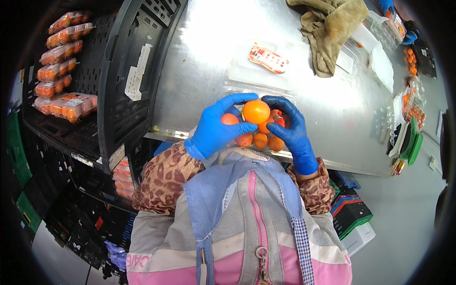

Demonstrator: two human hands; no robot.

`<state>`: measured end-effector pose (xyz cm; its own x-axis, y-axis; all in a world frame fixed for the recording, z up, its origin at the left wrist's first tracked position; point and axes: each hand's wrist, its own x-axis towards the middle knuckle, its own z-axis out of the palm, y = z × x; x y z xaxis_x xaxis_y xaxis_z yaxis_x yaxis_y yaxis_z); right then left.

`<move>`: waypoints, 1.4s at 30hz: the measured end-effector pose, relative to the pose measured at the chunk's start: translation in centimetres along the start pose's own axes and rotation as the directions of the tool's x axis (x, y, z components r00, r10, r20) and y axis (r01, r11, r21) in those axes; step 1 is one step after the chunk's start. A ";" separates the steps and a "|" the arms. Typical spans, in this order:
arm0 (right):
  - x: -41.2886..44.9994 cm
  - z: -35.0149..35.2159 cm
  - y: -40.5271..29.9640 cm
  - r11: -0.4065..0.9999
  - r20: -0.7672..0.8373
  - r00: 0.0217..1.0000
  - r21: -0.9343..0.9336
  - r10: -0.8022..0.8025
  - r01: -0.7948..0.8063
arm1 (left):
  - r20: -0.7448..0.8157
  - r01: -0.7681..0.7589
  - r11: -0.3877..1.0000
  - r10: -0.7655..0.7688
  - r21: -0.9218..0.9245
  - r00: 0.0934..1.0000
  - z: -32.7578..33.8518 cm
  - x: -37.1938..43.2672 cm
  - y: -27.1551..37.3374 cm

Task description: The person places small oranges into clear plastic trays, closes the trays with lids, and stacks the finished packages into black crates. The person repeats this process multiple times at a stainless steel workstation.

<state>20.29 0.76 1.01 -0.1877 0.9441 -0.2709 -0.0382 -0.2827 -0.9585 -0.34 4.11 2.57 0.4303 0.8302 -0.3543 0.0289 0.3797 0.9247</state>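
Observation:
Both of my hands wear blue gloves and meet over a group of orange round fruits, perhaps persimmons or tomatoes (260, 140), at the near edge of the metal table. My left hand (217, 124) and my right hand (292, 124) curve around one larger, brighter orange fruit (256, 112) on top, fingertips at its sides. Whatever container is under the fruits is mostly hidden; something clear shows around them. Beyond the hands lie clear plastic packaging (245, 85) and a printed label (268, 58) bearing writing and fruit pictures.
At the left stands a black plastic crate (117, 89) with clear packs of orange fruit (71, 107). A brown cloth (326, 39) lies on the metal table (192, 74). At the far right are a co-worker's gloved hand (409, 37), bagged fruit (415, 103) and green items (413, 142).

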 end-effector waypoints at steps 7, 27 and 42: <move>-0.8 1.8 0.0 0.991 -0.054 0.995 -0.111 -0.083 0.077 | -0.018 0.027 0.999 -0.027 0.029 0.999 0.3 -0.9 -0.2; -0.9 2.6 0.7 0.977 -0.126 0.975 0.126 0.186 -0.170 | 0.136 0.307 0.719 -0.286 -0.624 0.948 -1.4 -2.3 -2.8; 2.8 4.8 0.8 0.684 -0.116 0.972 -0.727 -0.203 0.056 | -0.114 0.100 0.707 -0.249 -0.700 0.962 -5.7 -3.3 -6.1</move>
<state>15.02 2.36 -0.07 -0.0607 0.9950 -0.0791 0.6768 -0.0172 -0.7360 -7.02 1.39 -2.65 0.3034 0.7507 -0.5868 -0.5680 0.6370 0.5212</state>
